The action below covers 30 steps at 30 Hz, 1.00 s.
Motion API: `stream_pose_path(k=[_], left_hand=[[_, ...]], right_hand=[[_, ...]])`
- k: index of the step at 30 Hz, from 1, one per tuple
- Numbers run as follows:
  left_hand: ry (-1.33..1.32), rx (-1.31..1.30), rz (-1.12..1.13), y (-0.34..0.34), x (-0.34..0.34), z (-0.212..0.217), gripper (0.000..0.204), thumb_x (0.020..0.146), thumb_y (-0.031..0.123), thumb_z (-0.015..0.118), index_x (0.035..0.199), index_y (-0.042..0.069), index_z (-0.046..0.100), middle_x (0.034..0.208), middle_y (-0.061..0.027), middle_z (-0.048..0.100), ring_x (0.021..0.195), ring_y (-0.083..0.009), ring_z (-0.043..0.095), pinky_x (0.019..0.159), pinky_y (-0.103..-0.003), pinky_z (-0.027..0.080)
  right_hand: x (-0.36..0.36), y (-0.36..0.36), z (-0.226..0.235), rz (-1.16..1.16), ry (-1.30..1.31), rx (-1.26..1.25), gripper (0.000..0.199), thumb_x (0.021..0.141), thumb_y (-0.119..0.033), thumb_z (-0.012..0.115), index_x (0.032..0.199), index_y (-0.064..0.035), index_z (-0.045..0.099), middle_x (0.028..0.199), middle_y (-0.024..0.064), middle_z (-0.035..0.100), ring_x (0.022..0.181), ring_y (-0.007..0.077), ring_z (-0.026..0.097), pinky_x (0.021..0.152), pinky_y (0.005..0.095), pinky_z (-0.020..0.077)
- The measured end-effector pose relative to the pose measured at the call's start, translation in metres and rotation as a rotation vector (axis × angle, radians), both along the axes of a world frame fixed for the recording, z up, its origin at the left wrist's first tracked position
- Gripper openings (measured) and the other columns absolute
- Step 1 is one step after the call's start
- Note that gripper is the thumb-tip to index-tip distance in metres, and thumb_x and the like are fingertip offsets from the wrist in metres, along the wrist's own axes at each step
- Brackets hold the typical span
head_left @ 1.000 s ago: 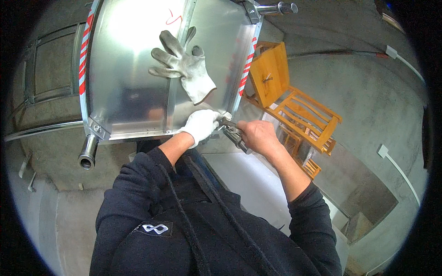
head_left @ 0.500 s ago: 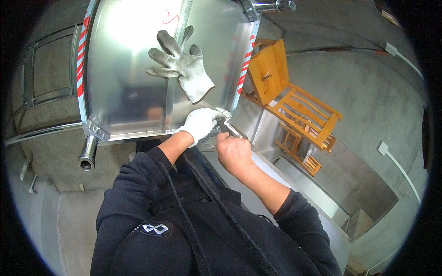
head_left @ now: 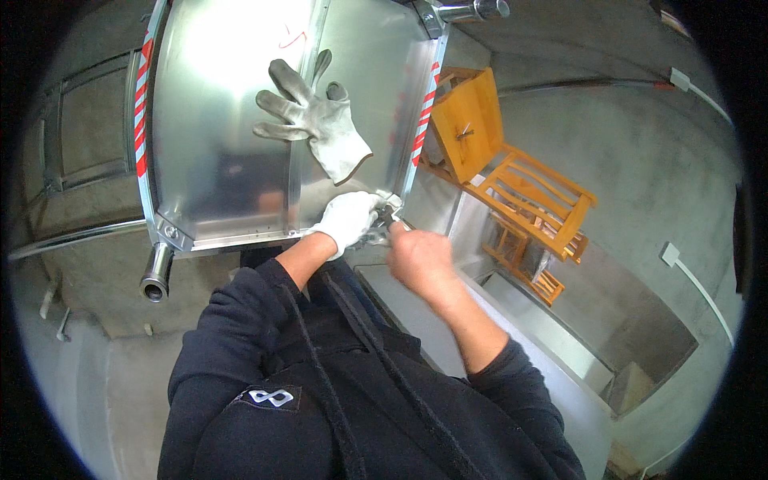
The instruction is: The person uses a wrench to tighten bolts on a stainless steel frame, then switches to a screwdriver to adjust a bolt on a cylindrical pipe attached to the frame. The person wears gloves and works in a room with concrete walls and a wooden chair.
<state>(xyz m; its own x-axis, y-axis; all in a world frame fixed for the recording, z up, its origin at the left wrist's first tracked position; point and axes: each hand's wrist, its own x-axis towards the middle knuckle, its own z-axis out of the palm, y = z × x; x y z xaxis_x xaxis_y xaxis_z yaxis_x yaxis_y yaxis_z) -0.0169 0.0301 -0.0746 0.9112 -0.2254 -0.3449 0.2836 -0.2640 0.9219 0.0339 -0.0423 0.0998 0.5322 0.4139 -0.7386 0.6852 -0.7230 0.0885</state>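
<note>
Metal tool [head_left: 387, 217] at near R corner of metal platform [head_left: 216, 172]; bare R hand [head_left: 422, 256] curled round it, gloved L hand [head_left: 349, 220] alongside, grip unclear. Prob. mid-turn; next move needs steady hold.

Head view: a wide fisheye, mounted on the person's head, facing steeply down. The sweatshirt [head_left: 368, 400] is nearest the lens, filling the lower frame; the hands [head_left: 349, 221] lie near mid-frame, the metal panel [head_left: 220, 152] beyond. Edges bend toward a black rim.
</note>
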Motion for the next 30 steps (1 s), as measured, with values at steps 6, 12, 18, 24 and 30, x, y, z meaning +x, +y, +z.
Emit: stream_pose_path(k=[6,12,18,24,30], left_hand=[[0.059,-0.017,-0.034,0.008,0.008,0.014,0.030,0.084,0.017,0.056,0.112,0.013,0.062,0.102,-0.0139,0.064,0.096,-0.0325,0.060,0.084,-0.042,0.047],[0.008,0.002,-0.008,0.007,0.005,0.014,0.029,0.084,0.019,0.056,0.111,0.010,0.063,0.103,-0.0137,0.065,0.097,-0.0319,0.060,0.086,-0.039,0.046],[0.055,-0.006,-0.009,0.011,0.010,0.026,0.031,0.085,0.019,0.056,0.114,0.013,0.061,0.106,-0.0132,0.063,0.095,-0.0323,0.060,0.084,-0.040,0.047],[-0.313,0.257,0.087,-0.009,0.005,0.047,0.029,0.083,0.020,0.056,0.111,0.010,0.054,0.093,-0.0134,0.057,0.084,-0.0317,0.061,0.071,-0.043,0.051],[-0.059,0.196,-0.015,-0.010,0.007,0.043,0.029,0.081,0.017,0.058,0.110,0.012,0.057,0.101,-0.0111,0.059,0.091,-0.0317,0.059,0.077,-0.041,0.049]], right_hand=[[0.053,-0.010,0.031,-0.254,0.202,-0.036,0.019,0.073,-0.014,0.054,0.087,-0.0020,0.056,0.078,0.0211,0.063,0.080,0.0398,0.061,0.070,0.0505,0.0477],[0.066,-0.021,0.017,-0.301,0.284,-0.012,0.022,0.072,-0.018,0.056,0.091,-0.0056,0.060,0.083,0.0192,0.064,0.085,0.0394,0.060,0.072,0.0501,0.0467],[0.062,-0.008,0.002,-0.197,0.308,-0.066,0.024,0.072,-0.018,0.058,0.093,-0.0066,0.062,0.087,0.0177,0.066,0.087,0.0366,0.063,0.074,0.0481,0.0488],[0.059,-0.011,-0.001,-0.200,0.274,-0.017,0.023,0.074,-0.019,0.057,0.091,-0.0050,0.063,0.088,0.0187,0.066,0.088,0.0369,0.063,0.075,0.0479,0.0492],[0.058,-0.028,0.001,-0.445,0.249,0.212,0.037,0.080,-0.039,0.058,0.095,-0.0056,0.064,0.087,0.0189,0.066,0.088,0.0369,0.063,0.075,0.0465,0.0488]])
